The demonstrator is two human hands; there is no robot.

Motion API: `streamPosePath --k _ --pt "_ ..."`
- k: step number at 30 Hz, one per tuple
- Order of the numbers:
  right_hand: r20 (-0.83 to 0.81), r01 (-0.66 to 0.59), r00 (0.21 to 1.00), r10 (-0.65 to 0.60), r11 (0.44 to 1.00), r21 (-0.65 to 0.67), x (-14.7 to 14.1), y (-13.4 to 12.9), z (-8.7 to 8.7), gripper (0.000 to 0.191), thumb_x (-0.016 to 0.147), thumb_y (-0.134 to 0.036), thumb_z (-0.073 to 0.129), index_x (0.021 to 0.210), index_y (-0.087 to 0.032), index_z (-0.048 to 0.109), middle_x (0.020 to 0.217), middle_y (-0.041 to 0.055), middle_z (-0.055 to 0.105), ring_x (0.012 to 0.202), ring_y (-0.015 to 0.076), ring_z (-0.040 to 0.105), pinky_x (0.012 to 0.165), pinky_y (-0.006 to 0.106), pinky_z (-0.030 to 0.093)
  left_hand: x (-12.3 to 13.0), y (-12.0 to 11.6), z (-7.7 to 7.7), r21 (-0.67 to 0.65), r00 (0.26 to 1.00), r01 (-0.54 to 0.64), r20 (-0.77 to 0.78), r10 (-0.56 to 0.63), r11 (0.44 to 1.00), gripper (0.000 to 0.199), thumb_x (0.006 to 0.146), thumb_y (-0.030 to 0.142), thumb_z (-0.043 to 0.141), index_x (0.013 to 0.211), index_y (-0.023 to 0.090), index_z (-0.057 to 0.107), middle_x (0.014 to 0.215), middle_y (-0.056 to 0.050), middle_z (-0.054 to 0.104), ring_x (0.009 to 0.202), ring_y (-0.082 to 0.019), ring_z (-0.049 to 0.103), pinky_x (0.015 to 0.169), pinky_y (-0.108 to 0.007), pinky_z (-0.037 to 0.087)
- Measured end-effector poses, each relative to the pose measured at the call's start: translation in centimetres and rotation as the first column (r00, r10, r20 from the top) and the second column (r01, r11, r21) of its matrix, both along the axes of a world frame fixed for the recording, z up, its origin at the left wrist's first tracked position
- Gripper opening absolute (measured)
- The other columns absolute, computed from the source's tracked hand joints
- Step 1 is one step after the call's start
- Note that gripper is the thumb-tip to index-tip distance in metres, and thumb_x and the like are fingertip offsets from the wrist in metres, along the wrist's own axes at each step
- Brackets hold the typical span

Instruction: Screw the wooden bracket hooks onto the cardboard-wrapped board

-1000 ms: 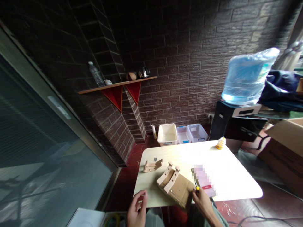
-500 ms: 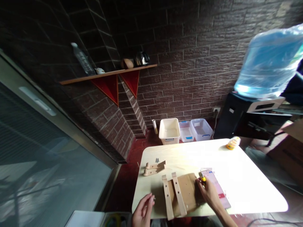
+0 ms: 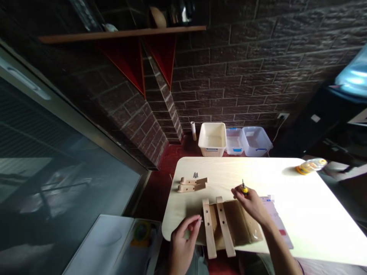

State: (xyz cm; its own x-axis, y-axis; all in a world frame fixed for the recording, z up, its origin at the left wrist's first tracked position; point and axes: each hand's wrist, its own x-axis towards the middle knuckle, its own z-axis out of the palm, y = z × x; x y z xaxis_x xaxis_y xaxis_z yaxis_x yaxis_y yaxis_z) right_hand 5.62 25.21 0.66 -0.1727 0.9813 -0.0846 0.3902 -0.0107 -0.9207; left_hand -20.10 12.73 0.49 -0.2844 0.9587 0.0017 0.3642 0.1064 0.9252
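My left hand pinches a small metal screw just left of a long wooden bar with holes. A second wooden bar lies beside it, both across a brown cardboard box at the table's near edge. Above the box's far side, my right hand grips a yellow-and-black screwdriver, its tip pointing up and away. Two shorter wooden pieces with holes lie farther back on the left, with several dark screws behind them.
A pinkish printed sheet lies right of the box on the pale table. A clear-and-yellow container rests at the far right edge. Beyond the table stand a cream bin and translucent tubs. A glass door is on the left.
The view has tilted down. My right hand has lifted with the screwdriver and moved left, over the box's far side. My left hand has come nearer the left bar with the screw.
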Motion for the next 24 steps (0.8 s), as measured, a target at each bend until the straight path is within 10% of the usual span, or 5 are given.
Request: streamPosePath --k 7,24 --pt "-0.104 -0.363 0.93 0.352 0.924 -0.117 -1.4 6.3 0.2 0.024 0.086 -0.04 0.065 0.084 -0.016 0.067 0.076 0.0007 0.064 0.068 0.0143 0.054 0.062 0.026 0.043 0.4 4.2 1.9 -0.081 0.957 0.286 -0.033 -0.289 0.955 0.019 0.091 0.033 0.064 0.098 0.024 0.079 0.093 -0.004 0.079 0.08 -0.018 0.072 0.074 -0.023 0.058" --pt "-0.267 -0.345 0.917 0.296 0.925 -0.16 0.5 3.6 -2.4 0.038 0.086 -0.026 0.067 0.124 -0.018 0.064 0.11 0.0075 0.071 0.09 0.0211 0.067 0.084 0.034 0.058 1.8 8.8 4.0 -0.164 0.778 0.534 -0.29 -0.558 0.829 0.019 0.092 0.028 0.063 0.102 0.032 0.078 0.094 0.0 0.08 0.081 -0.018 0.075 0.077 -0.026 0.06"
